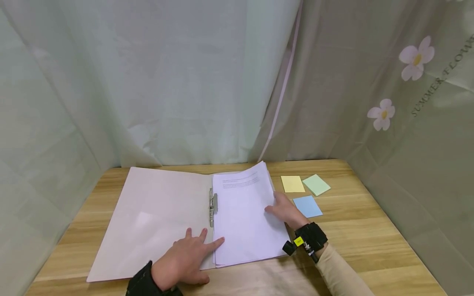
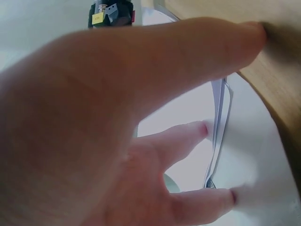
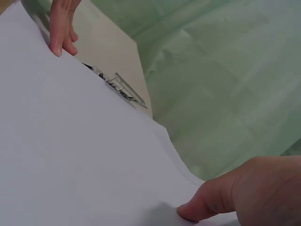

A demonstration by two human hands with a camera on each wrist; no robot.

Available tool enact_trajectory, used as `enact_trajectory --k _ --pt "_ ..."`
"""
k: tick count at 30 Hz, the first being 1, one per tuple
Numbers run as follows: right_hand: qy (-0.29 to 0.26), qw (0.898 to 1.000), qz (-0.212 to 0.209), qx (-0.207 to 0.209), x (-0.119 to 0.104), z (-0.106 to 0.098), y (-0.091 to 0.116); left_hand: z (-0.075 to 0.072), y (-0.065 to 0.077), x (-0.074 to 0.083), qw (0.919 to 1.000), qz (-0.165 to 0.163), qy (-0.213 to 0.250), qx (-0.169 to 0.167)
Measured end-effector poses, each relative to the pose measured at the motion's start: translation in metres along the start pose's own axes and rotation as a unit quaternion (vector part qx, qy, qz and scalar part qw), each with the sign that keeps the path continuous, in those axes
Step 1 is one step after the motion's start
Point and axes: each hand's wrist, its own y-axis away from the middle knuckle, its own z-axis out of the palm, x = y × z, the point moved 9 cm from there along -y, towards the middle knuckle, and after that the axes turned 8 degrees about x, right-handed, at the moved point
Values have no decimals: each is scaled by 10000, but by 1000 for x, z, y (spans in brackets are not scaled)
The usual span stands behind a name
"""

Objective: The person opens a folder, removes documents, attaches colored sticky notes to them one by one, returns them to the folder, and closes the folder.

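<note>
An open folder (image 1: 155,218) with a metal clip (image 1: 212,207) along its spine lies on the table. On its right half is a stack of printed paper (image 1: 244,226), its top sheet bearing a few lines of text. My right hand (image 1: 289,211) pinches the stack's right edge, thumb (image 3: 200,205) on top; its other fingers are hidden. My left hand (image 1: 187,257) is spread at the folder's lower middle, one fingertip on the paper's left edge. In the left wrist view, the left fingers (image 2: 202,207) are straight and apart.
Right of the paper lie a yellow sticky-note pad (image 1: 292,184), a green pad (image 1: 316,184) and a blue pad (image 1: 308,206). Curtains (image 1: 185,82) hang behind and at both sides of the wooden table (image 1: 370,238).
</note>
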Motion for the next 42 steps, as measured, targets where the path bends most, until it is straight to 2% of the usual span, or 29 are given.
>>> enact_trajectory --k 9,20,28,30,32,35,37,39,42 --pt "-65 9996 -292 -10 -6 -4 0 -3 0 0 9996 191 204 12" --pt "-29 9996 -279 20 -5 -5 0 2 -5 -6 9995 310 104 46" --pt "29 9993 -379 71 -9 -5 4 -5 -6 -7 9981 392 -126 453" --pt "65 9992 -383 80 -9 -4 4 1 -12 -15 9970 501 -164 569" --pt "91 9991 -403 69 -10 -4 4 15 -22 -27 9948 687 -307 690" --pt "103 9991 -415 64 -11 -4 5 10 -19 -26 9949 724 -207 670" --pt "149 9989 -429 82 -12 -5 5 1 -13 -21 9963 650 -43 569" --pt "137 9989 -438 85 -13 -5 4 -15 -3 -12 9976 489 251 422" --pt "92 9988 -469 83 -14 -6 3 -17 -1 -16 9973 450 390 427"
